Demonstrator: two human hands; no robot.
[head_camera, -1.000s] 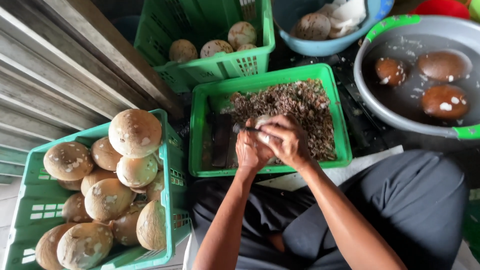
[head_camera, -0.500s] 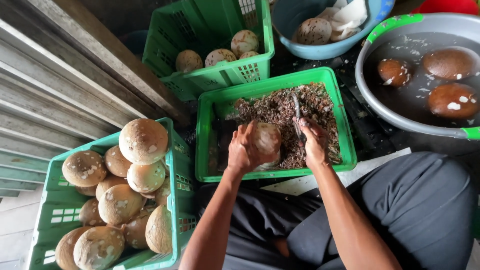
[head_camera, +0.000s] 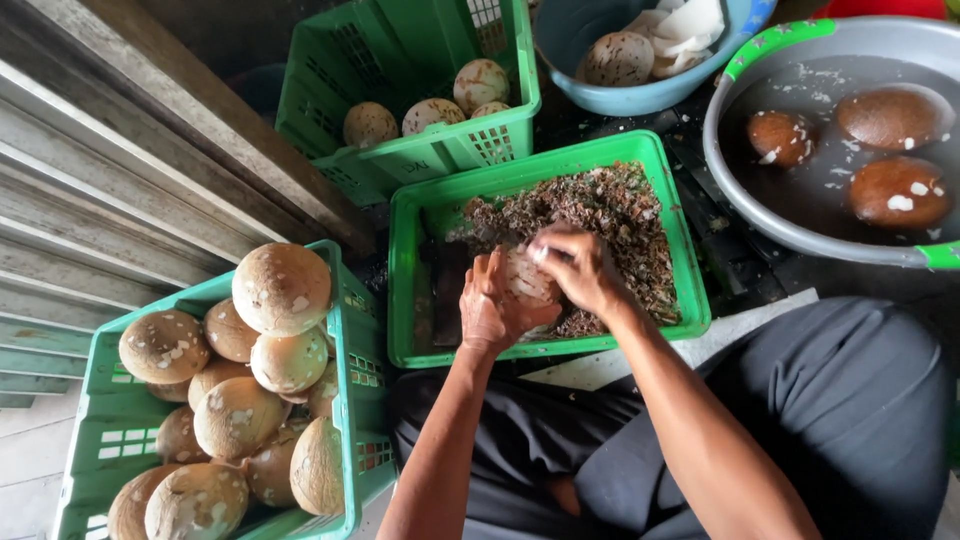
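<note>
Coconut (head_camera: 525, 278) is held over the green tray (head_camera: 670, 215), between both hands, above the brown husk shavings (head_camera: 600, 215). Left hand (head_camera: 495, 315) is closed around the coconut from below, grip clamped on it. Right hand (head_camera: 580, 268) is laid on its upper side, fingers curled; a tool in that grip cannot be told, as whatever is inside is hidden. Green crate (head_camera: 350, 330) piled with peeled coconuts is seen at the person's left. Second green crate (head_camera: 470, 140) sits beyond the tray. Grey basin (head_camera: 740, 200) with water and three dark coconuts is at right; blue bowl (head_camera: 600, 100) sits behind.
</note>
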